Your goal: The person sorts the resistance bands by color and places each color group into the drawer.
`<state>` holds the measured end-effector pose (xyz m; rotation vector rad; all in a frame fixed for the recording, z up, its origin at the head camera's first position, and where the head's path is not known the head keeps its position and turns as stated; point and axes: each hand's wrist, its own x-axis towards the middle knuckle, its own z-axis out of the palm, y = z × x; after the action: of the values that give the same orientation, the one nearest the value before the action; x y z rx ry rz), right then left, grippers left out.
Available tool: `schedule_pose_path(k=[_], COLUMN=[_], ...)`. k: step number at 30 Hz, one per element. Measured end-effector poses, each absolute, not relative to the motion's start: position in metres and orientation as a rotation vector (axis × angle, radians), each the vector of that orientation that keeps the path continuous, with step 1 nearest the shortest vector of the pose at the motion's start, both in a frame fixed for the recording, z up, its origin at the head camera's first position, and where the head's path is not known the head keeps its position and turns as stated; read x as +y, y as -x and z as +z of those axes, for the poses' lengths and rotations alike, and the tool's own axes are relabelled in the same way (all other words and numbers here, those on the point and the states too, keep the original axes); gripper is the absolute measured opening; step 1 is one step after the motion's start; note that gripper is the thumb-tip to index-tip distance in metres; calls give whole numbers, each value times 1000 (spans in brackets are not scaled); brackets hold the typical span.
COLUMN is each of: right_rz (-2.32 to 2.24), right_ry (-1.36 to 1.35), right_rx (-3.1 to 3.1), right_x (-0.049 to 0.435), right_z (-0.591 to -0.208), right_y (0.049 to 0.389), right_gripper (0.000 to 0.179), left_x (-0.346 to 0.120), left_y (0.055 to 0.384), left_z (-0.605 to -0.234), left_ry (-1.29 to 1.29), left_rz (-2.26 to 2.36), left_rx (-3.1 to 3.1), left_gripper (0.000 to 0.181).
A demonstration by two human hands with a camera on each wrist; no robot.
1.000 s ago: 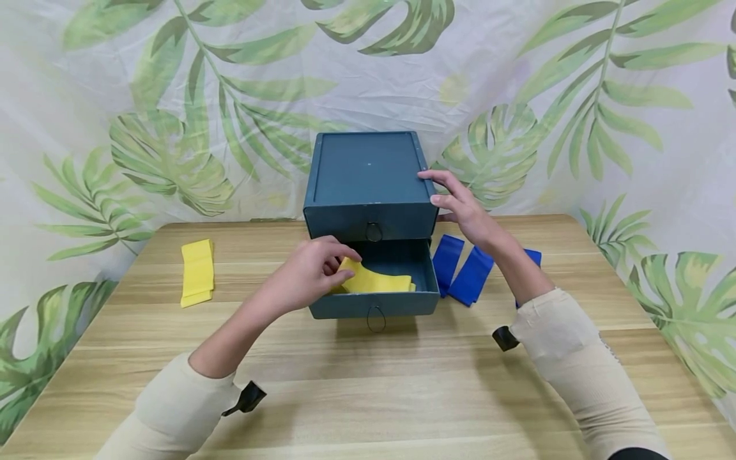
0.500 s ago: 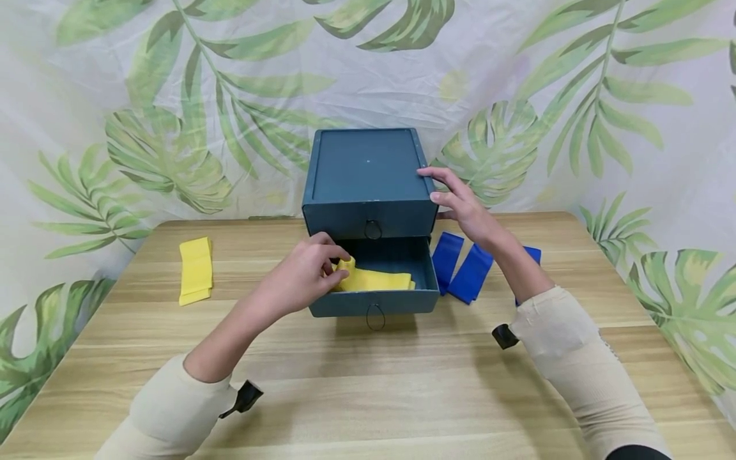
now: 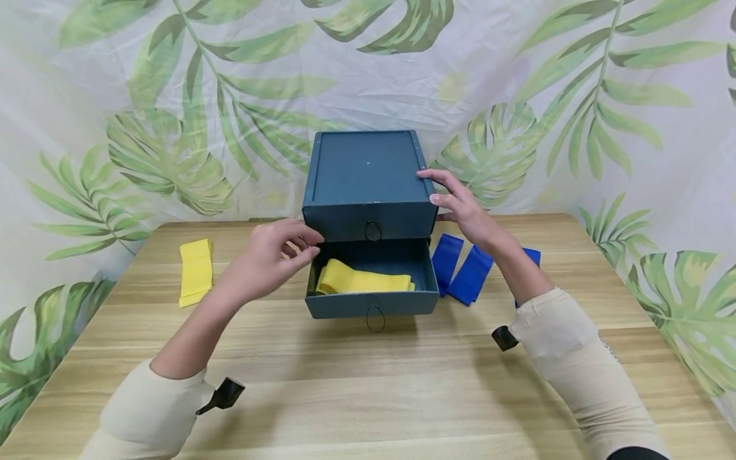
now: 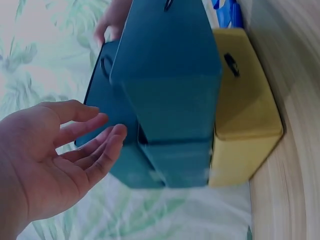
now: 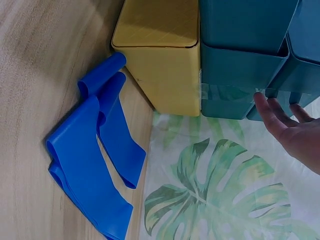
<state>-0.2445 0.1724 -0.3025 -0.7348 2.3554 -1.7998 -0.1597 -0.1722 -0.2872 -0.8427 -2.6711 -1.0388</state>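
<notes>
A dark teal drawer unit (image 3: 368,167) stands at the back of the table with one drawer (image 3: 322,306) pulled out. Inside that drawer lies a folded yellow band (image 3: 365,281). My left hand (image 3: 264,262) hovers just left of the pulled-out drawer, holding nothing. Its fingers (image 4: 100,152) are loosely bent in the left wrist view. With its fingertips, my right hand (image 3: 468,211) rests against the right edge of the unit's top. The right wrist view shows those fingers (image 5: 270,112) touching the unit's side, not curled round anything.
A yellow drawer box (image 4: 245,105) sits under the teal ones, against the table. Another folded yellow band (image 3: 196,273) lies at the table's left. Several folded blue bands (image 5: 90,160) lie right of the unit. A leaf-print cloth (image 3: 241,57) hangs behind.
My left hand has let go of the yellow band in the drawer and drawn back to the left. My right hand has stayed on the unit.
</notes>
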Motion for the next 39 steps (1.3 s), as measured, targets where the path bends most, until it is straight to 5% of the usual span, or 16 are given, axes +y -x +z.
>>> schedule_pose_path(k=[14,27,39], right_rz=[-1824,-1824,-1831], right_ry=[700,700,707], right_rx=[2317,2307,2285], right_x=[176,176,174], right_z=[-303,-303,-300], right_y=[245,246,247], right_gripper=[58,58,58], left_x=[-252,-324,-367], left_y=[205,241,261], left_z=[-313,-359,-385], left_ry=[449,208,142], left_rz=[-1273,-947,-775], left_rx=[-2729,-2832,-2984], left_gripper=[24,27,57])
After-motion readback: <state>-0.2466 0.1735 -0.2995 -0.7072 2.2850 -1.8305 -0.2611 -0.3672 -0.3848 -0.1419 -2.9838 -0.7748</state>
